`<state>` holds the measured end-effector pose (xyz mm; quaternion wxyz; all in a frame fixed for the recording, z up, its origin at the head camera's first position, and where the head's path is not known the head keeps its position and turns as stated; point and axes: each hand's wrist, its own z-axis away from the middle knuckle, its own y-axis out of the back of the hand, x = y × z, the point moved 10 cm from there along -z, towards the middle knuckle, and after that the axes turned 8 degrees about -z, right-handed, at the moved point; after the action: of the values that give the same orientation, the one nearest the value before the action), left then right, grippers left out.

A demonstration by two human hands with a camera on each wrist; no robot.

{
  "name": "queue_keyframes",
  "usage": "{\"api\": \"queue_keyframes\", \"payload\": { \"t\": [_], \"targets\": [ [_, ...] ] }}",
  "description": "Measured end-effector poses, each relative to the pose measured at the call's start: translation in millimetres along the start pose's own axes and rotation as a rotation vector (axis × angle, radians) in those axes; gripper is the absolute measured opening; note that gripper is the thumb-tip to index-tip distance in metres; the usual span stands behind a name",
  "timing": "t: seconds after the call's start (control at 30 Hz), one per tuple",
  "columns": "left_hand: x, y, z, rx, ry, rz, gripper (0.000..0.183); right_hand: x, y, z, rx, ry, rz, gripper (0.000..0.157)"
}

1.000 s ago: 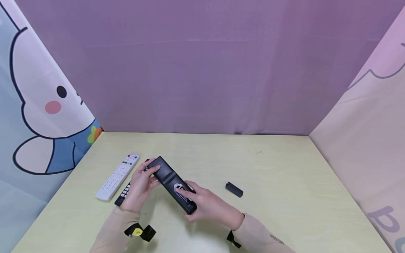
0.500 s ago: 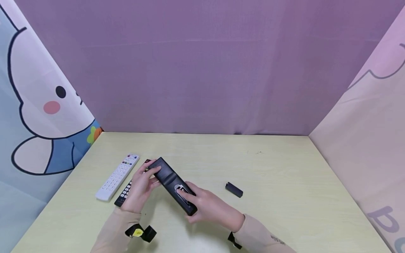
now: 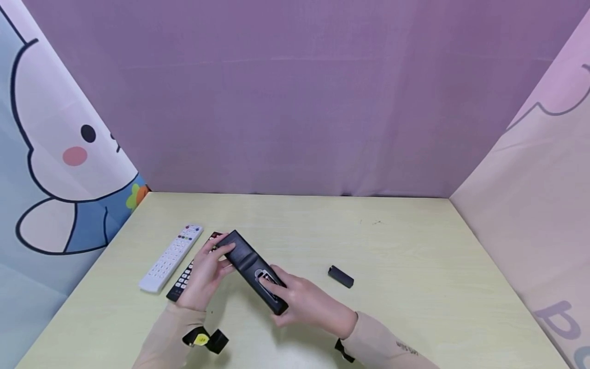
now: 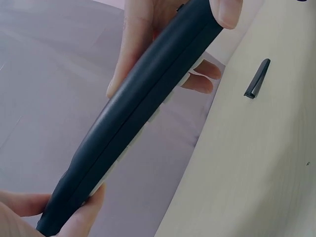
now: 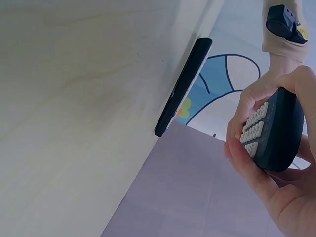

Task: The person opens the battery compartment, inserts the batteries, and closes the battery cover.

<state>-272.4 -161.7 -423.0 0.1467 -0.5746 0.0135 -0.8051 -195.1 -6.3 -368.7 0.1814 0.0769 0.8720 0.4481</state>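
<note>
A black remote control (image 3: 249,264) is held back side up above the table, slanting down to the right in the head view. My left hand (image 3: 206,274) pinches its far end between thumb and fingers. My right hand (image 3: 301,297) grips the near end, with the thumb lying over the uncovered battery compartment (image 3: 266,279). The side of this remote control (image 4: 131,108) fills much of the left wrist view. White buttons (image 5: 254,129) on its underside show in the right wrist view. A small black battery cover (image 3: 341,277) lies on the table to the right of the hands.
A white remote control (image 3: 171,260) lies at the left of the table (image 3: 405,266). Beside it rests another black remote control (image 3: 184,279), partly hidden by the left hand. A purple cloth (image 3: 295,102) stands behind the table's back edge.
The held remote control and both hands have shifted very slightly down and right. The right thumb stays over the battery compartment. Both grips are kept.
</note>
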Motion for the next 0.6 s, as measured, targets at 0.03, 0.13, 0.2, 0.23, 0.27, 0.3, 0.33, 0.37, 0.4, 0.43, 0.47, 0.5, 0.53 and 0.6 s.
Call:
{"api": "queue_keyframes", "payload": {
  "t": [0.03,0.13,0.2,0.23,0.27,0.3,0.33,0.37,0.4,0.43,0.47,0.5,0.53,0.6],
  "targets": [
    [-0.1,0.2,0.2,0.001,0.001,0.0,0.038,-0.5,0.5,-0.1,0.003,0.004,0.0,0.064],
    [-0.2,0.8,0.3,0.004,0.001,-0.004,0.039,-1.9,1.8,0.0,0.014,0.017,0.001,0.063],
    [-0.5,1.0,0.3,0.004,0.002,-0.002,0.039,-2.5,1.9,0.3,0.017,0.023,0.003,0.063],
    [-0.7,1.4,0.3,0.007,0.003,-0.002,0.038,-2.9,1.9,0.3,0.017,0.026,0.005,0.063],
    [-0.9,1.6,0.4,0.008,0.003,-0.002,0.038,-3.2,1.8,0.5,0.016,0.028,0.006,0.063],
    [-1.1,1.7,0.5,0.008,0.005,-0.001,0.037,-3.4,1.7,0.7,0.016,0.028,0.009,0.063],
    [-1.2,1.7,0.7,0.008,0.005,-0.002,0.036,-3.6,1.8,0.8,0.017,0.029,0.012,0.063],
    [-1.3,1.8,0.8,0.008,0.006,-0.001,0.035,-3.8,1.7,1.0,0.016,0.029,0.017,0.063],
    [-1.3,2.0,1.0,0.01,0.007,-0.002,0.035,-4.1,1.7,1.1,0.016,0.031,0.025,0.063],
    [-1.4,1.9,1.2,0.01,0.007,-0.007,0.035,-4.3,1.9,1.4,0.017,0.033,0.033,0.063],
    [-1.3,1.6,1.4,0.008,0.007,-0.007,0.035,-4.4,2.0,1.6,0.018,0.034,0.039,0.063],
    [-1.3,1.6,1.6,0.008,0.007,-0.009,0.036,-4.6,2.4,1.7,0.021,0.035,0.045,0.063],
    [-1.1,1.5,1.8,0.007,0.007,-0.012,0.037,-4.7,2.7,1.9,0.022,0.037,0.05,0.063],
    [-1.0,1.4,2.1,0.008,0.009,-0.013,0.039,-4.7,2.7,2.1,0.023,0.038,0.051,0.063]
  ]
}}
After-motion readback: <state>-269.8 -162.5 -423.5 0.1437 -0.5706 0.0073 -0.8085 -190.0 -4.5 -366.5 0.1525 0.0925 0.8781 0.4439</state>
